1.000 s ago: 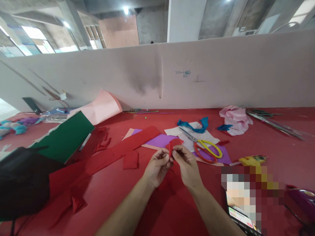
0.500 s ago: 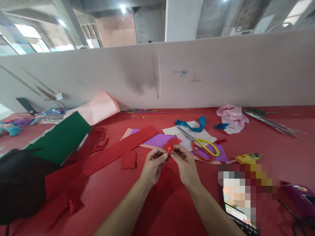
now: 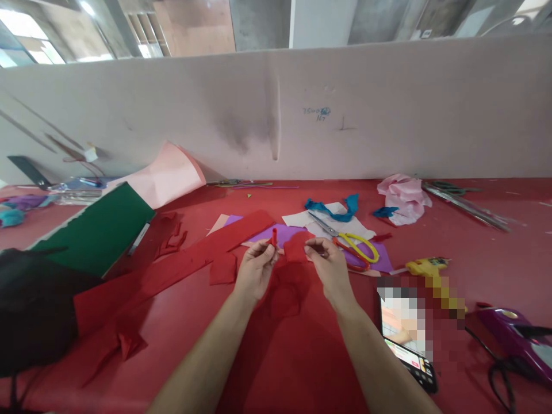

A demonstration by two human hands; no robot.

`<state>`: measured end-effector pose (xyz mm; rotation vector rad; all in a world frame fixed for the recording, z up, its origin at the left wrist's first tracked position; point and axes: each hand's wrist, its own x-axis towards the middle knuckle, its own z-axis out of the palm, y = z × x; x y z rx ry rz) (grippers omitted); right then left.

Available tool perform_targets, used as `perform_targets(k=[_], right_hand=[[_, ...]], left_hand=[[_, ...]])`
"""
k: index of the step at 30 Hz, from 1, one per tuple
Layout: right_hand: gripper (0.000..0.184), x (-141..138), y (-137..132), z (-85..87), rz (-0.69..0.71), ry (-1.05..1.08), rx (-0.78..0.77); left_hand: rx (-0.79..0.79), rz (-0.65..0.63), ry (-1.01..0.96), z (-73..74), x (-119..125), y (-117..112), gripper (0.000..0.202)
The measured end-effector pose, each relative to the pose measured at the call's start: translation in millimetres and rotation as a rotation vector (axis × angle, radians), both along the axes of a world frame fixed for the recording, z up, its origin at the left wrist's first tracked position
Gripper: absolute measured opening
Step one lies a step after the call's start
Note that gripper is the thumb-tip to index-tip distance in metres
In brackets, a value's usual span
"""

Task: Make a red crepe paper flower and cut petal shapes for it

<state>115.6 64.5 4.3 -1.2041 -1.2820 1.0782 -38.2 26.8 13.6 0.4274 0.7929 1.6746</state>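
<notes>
Upright between the thumb and fingers of my left hand (image 3: 257,269) is a small red roll (image 3: 274,237), apparently crepe paper. My right hand (image 3: 330,267) is a short way to the right, thumb and forefinger pinched at the edge of a red crepe paper piece (image 3: 295,248). That piece overlaps a purple sheet (image 3: 276,233); whether part of it still rests there is hard to see. Just beyond my right hand, scissors (image 3: 345,236) with yellow and red handles lie on white paper (image 3: 297,219). A cut red square (image 3: 223,269) is left of my left hand.
A long red strip (image 3: 181,270) and green sheet (image 3: 95,230) lie left, beside a black bag (image 3: 38,316). A yellow glue gun (image 3: 426,266), phone (image 3: 405,339) and purple device (image 3: 513,339) are at right. A pale partition (image 3: 172,109) stands behind.
My hands have moved apart. The roll, earlier between both hands, is now upright in my left hand alone, and my right hand is at the red piece. The view has tilted slightly down.
</notes>
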Motion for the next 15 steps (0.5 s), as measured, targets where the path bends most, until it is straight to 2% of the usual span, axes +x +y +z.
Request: perform_targets(k=[4, 8, 10, 12, 13, 15], right_hand=[[0.010, 12, 9, -8.0, 0.053, -0.503, 0.030], [0.021, 5, 7, -12.0, -0.025, -0.773, 0.091], [0.018, 1, 7, -15.7, -0.035, -0.839, 0.116], [0.008, -1, 9, -18.2, -0.031, -0.764, 0.143], [0.006, -1, 10, -18.0, -0.042, -0.651, 0.143], [0.008, -1, 10, -13.6, -0.056, -0.278, 0.113]], left_hand=[[-0.027, 0.014, 0.003, -4.2, -5, 4, 0.022], [-0.074, -0.015, 0.010, -9.2, -1, 5, 0.026], [-0.091, -0.030, 0.007, -10.2, 2, 4, 0.027], [-0.103, -0.033, -0.001, -10.8, 5, 4, 0.028], [-0.110, -0.029, -0.010, -11.2, 6, 4, 0.029], [-0.125, -0.017, -0.040, -12.4, 7, 5, 0.031]])
